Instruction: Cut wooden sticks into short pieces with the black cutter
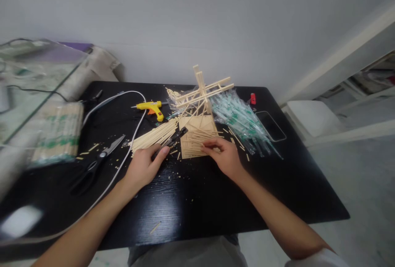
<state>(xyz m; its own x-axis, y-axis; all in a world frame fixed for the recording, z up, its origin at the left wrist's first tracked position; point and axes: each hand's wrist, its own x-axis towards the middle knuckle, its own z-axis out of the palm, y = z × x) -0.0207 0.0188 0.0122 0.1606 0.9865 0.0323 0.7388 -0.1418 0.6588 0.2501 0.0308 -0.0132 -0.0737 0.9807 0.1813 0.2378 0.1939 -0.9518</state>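
My left hand (145,164) is closed around a slim black hand tool (176,137), its dark end pointing up and right; its exact kind is unclear. Below that tool's tip lies a flat base of thin wooden sticks (185,149), with loose sticks (200,136) across it. My right hand (226,156) reaches over the base's right side, thumb and fingertips pinched together; whatever is between them is too small to make out. Behind the base rises a windmill-like stick model (202,90) with crossed arms. A fan of wooden sticks (156,135) lies beside my left hand.
A yellow glue gun (151,107), scissors (101,158) and a white cable (131,143) lie left on the black table (216,201). Green-marked plastic packets (239,114), a phone (271,126) and a red object (253,98) lie right. Bundled sticks (60,129) sit far left.
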